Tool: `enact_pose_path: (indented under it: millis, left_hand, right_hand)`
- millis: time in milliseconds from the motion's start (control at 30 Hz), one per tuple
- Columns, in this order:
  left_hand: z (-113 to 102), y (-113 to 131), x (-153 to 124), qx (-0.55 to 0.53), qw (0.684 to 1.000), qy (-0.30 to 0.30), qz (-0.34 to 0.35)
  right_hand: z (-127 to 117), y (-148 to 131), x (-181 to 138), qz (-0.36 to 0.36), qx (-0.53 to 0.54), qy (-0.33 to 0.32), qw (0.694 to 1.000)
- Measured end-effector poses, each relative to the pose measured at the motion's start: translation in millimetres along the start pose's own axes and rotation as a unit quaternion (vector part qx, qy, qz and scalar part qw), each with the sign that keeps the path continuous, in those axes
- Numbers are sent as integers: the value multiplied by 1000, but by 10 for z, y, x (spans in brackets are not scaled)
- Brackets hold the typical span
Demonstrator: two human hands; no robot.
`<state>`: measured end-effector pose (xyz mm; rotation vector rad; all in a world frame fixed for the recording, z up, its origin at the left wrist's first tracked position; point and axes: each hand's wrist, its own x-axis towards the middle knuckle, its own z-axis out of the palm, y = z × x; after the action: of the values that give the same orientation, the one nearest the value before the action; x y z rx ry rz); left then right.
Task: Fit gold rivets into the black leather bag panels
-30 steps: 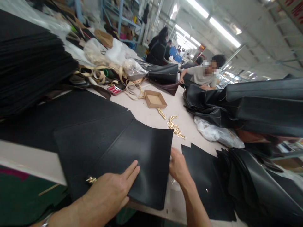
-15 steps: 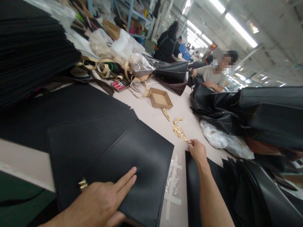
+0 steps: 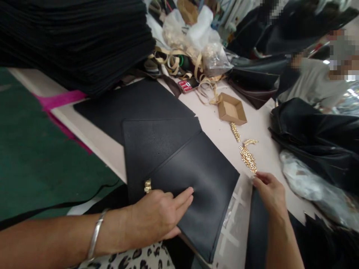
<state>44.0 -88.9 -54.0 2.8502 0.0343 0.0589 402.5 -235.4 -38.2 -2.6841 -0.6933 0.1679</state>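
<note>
My left hand (image 3: 164, 211) lies over the near edge of a black leather piece (image 3: 213, 175), two fingers stretched across its top and the thumb at the edge below, gripping it. A small gold-coloured metal piece (image 3: 147, 185) shows beside the knuckles; I cannot tell whether it is fixed to the leather. My right hand (image 3: 270, 190) is closed, pinching the near end of a heap of gold chain (image 3: 248, 158) on the table. The pinched end is mostly hidden by the fingertips. Another short length of gold chain (image 3: 235, 132) lies by a shallow cardboard box (image 3: 232, 108).
A tall stack of black sheets (image 3: 75, 41) stands at the left, above a pink strap (image 3: 63, 100). Plastic bags (image 3: 196, 33), tan straps and a red-and-black calculator (image 3: 187, 85) lie behind. Black leather goods and a clear bag (image 3: 305, 183) line the right. A person (image 3: 314, 84) is across the table.
The view has turned left and down, so the table things appear further right. My left hand stays on the leather; my right hand stays at the chain's near end.
</note>
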Motion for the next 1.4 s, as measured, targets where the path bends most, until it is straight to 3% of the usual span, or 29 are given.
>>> enact_pose_path:
  millis: [67,133,233,333,667,967,1167,1400]
  left_hand:
    - [17,-2,-24,1,1000,15,3]
    - [39,2,-38,5,999,32,3]
    - [69,13,-44,10,999,51,2]
    - [85,17,-46,14,998,59,4]
    - [31,-10,-60,2,997,70,22]
    - [75,12,-41,16,997,76,21]
    - [76,-25,-53,-3,995,94,33]
    - [46,-21,-52,-21,995,89,25]
  right_hand:
    - [129,-262,-399,-63,131,-64,987]
    - [264,-556,-819,-121,228,-141,956]
    - [413,-922,-1285,-180,220,-194,939]
    - [481,-1083,-1464,-222,184,-190,939]
    - [471,-1187,-1467,-215,104,-185,953]
    - [354,-1435,-1366,-171,16,-255,952]
    - [362,-1449,-1354,-209,-33,-260,942]
    - [346,-1221,-1283,-300,32,-263,916]
